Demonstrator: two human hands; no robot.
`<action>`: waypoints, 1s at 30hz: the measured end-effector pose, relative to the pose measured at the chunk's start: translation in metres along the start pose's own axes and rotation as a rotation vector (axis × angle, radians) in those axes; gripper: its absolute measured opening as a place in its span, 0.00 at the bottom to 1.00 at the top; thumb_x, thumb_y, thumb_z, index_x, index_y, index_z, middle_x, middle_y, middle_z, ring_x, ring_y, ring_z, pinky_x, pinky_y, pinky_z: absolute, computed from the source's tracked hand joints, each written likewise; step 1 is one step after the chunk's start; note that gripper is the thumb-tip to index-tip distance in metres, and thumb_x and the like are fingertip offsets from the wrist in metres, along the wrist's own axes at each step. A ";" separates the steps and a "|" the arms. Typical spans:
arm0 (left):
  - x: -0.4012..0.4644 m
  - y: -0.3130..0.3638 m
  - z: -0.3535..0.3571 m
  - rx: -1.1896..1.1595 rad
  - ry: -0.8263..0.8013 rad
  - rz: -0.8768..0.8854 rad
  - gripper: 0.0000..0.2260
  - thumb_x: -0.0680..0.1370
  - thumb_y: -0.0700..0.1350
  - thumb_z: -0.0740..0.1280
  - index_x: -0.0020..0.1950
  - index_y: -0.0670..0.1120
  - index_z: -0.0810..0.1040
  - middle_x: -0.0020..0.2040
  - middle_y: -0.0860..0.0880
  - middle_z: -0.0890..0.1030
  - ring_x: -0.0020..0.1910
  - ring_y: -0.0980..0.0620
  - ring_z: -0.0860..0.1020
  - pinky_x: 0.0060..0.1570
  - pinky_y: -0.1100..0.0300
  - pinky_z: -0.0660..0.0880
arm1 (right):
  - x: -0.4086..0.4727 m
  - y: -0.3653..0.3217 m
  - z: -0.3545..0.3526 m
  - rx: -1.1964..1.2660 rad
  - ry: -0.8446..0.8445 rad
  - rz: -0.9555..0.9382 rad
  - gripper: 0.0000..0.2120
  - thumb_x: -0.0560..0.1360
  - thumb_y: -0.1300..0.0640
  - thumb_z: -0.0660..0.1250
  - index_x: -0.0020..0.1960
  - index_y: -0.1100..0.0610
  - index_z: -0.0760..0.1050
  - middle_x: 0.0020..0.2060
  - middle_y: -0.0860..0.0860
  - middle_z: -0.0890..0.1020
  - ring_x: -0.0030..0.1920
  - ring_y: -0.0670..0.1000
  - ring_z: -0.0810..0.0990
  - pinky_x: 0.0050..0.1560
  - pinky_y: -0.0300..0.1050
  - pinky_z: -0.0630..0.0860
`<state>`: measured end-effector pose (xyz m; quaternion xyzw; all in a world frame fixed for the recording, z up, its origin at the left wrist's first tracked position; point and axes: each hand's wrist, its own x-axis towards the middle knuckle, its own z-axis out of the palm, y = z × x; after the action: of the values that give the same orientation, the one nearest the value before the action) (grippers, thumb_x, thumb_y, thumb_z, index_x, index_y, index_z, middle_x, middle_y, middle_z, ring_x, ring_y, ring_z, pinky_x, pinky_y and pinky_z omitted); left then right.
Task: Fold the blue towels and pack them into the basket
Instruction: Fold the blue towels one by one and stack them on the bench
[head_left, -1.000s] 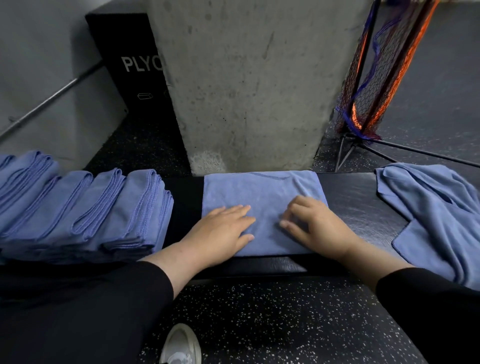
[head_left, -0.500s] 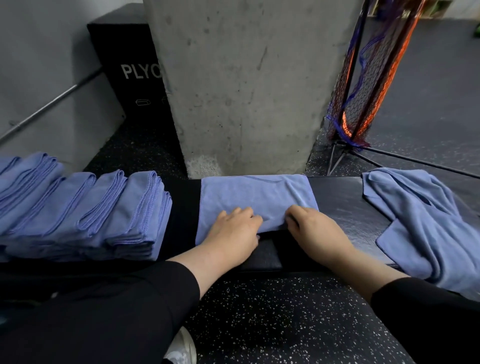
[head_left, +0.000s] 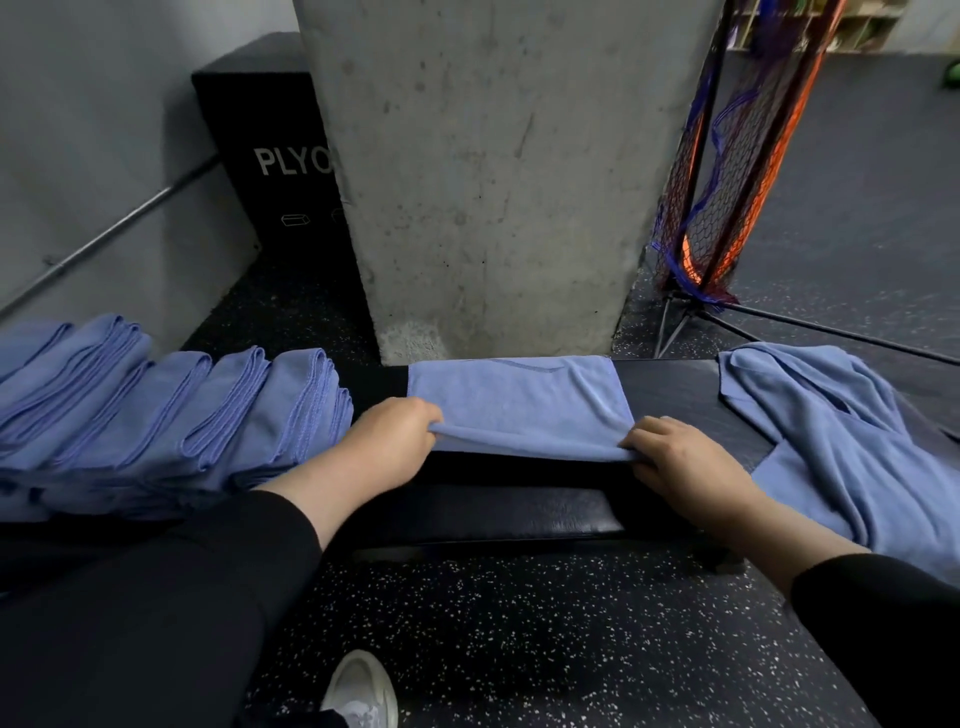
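Observation:
A blue towel (head_left: 514, 405) lies partly folded on the black padded bench (head_left: 519, 514), against the concrete pillar. My left hand (head_left: 387, 441) grips its near left corner and my right hand (head_left: 675, 457) grips its near right corner, with the near edge lifted off the bench. A row of folded blue towels (head_left: 171, 415) is stacked on the bench to the left. A crumpled, unfolded blue towel (head_left: 841, 431) lies on the right end. No basket is in view.
A concrete pillar (head_left: 493, 171) stands right behind the bench. A black plyo box (head_left: 265, 161) sits at the back left, and a netted stand (head_left: 727, 156) with thin metal legs at the back right. Speckled rubber floor and my shoe (head_left: 358, 691) are below.
My hands went from pressing flat on the towel to gripping its near corners and lifting the near edge up and back. The towel now covers less of the bench.

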<state>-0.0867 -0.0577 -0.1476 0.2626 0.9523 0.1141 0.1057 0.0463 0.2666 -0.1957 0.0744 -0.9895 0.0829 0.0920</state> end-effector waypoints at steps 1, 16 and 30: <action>-0.003 0.000 -0.005 0.004 -0.014 0.002 0.11 0.81 0.40 0.62 0.39 0.47 0.75 0.37 0.50 0.74 0.37 0.50 0.72 0.32 0.58 0.63 | 0.000 0.003 -0.004 -0.005 0.004 0.004 0.07 0.72 0.60 0.70 0.49 0.55 0.78 0.46 0.50 0.81 0.45 0.58 0.80 0.44 0.55 0.79; -0.053 -0.026 -0.039 -0.411 -0.199 0.032 0.12 0.79 0.43 0.67 0.35 0.45 0.74 0.33 0.50 0.71 0.35 0.54 0.70 0.43 0.53 0.74 | -0.019 -0.022 -0.077 0.343 -0.207 0.373 0.20 0.76 0.50 0.73 0.32 0.53 0.68 0.24 0.45 0.68 0.28 0.45 0.64 0.32 0.40 0.63; -0.013 -0.013 -0.021 -0.363 0.195 -0.203 0.09 0.81 0.42 0.58 0.47 0.49 0.76 0.39 0.48 0.80 0.40 0.45 0.77 0.38 0.55 0.70 | 0.026 -0.026 -0.046 0.482 0.044 0.578 0.12 0.83 0.55 0.61 0.44 0.62 0.72 0.33 0.55 0.76 0.34 0.52 0.71 0.35 0.47 0.66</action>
<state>-0.0874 -0.0784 -0.1295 0.1298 0.9433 0.2974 0.0694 0.0327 0.2457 -0.1422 -0.1900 -0.9196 0.3375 0.0662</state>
